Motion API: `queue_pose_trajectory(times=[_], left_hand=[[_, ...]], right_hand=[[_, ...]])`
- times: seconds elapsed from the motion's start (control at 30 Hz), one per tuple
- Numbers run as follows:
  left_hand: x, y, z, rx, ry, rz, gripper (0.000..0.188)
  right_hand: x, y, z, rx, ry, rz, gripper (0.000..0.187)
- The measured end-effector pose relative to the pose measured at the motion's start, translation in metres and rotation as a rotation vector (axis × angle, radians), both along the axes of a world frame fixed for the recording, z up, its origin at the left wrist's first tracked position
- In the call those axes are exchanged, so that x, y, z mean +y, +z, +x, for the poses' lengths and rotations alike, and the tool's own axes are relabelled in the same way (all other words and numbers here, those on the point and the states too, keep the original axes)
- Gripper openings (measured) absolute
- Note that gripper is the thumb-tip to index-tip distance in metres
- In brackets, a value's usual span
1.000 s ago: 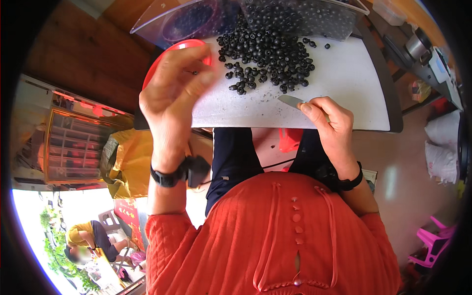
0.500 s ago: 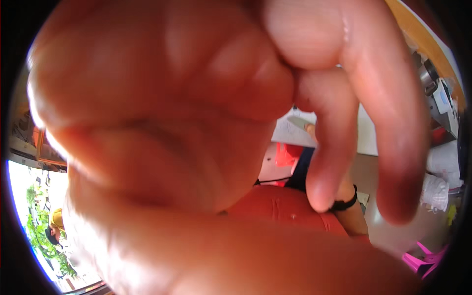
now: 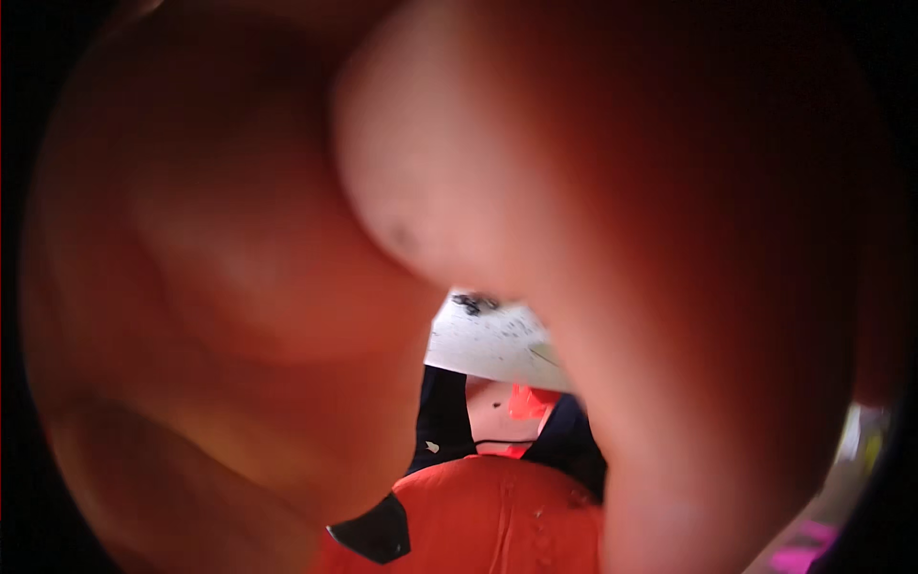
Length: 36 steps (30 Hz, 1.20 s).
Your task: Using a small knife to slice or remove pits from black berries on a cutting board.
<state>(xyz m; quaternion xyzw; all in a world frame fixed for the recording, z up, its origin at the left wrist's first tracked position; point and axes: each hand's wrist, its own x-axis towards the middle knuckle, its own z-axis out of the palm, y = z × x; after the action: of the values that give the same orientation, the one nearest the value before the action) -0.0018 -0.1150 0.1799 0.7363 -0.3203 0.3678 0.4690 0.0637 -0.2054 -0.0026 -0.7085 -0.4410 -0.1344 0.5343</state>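
Observation:
A bare hand, most likely my left hand (image 3: 268, 287), fills most of the head view. It is so near the lens that it blurs. A palm-like mass covers the left side, and a thick finger-like shape runs down the right. Through the gap between them shows my red shirt (image 3: 478, 521), with a black patch (image 3: 378, 531) on its left. I see nothing held, but the fingertips are hidden or smeared. My right hand cannot be picked out.
Beyond the gap lies a white surface (image 3: 488, 344) with dark specks and a small dark clump (image 3: 473, 303). Dark shorts (image 3: 442, 411) flank a pale pink area with a bright red piece (image 3: 528, 402). A blurred magenta object (image 3: 803, 547) lies at the lower right.
The hand has come closer to the lens and now hides the room at both sides. The forearm with a black band, seen before at the lower right, is out of sight.

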Motion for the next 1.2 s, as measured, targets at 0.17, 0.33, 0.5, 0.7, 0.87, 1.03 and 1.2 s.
queue_pose_trajectory(times=[0.17,0.33,0.5,0.7,0.87,1.03,1.2], left_hand=[[0.016,0.014,0.016,0.135,-0.074,0.016,0.085],[0.062,0.026,0.011,0.314,-0.136,-0.056,0.084],[0.121,0.029,-0.092,0.302,0.07,-0.221,0.06],[0.154,-0.132,-0.08,0.488,0.83,0.032,0.021],[0.159,-0.17,-0.068,0.519,0.909,0.093,0.025],[0.164,-0.178,-0.055,0.474,0.987,0.347,0.024],[0.152,-0.173,-0.06,0.41,0.964,0.164,0.023]], right_hand=[[0.009,0.019,0.017,0.07,-0.031,-0.08,0.01],[0.017,0.009,0.006,0.004,0.105,0.005,0.012],[0.018,0.015,0.013,0.057,0.114,0.01,0.011],[0.01,-0.001,0.011,0.03,0.059,0.014,0.013],[0.008,0.001,0.011,0.029,0.043,-0.032,0.015],[0.009,0.001,0.015,0.015,0.039,-0.035,0.016],[0.01,0.0,0.017,0.026,0.044,-0.021,0.016]])
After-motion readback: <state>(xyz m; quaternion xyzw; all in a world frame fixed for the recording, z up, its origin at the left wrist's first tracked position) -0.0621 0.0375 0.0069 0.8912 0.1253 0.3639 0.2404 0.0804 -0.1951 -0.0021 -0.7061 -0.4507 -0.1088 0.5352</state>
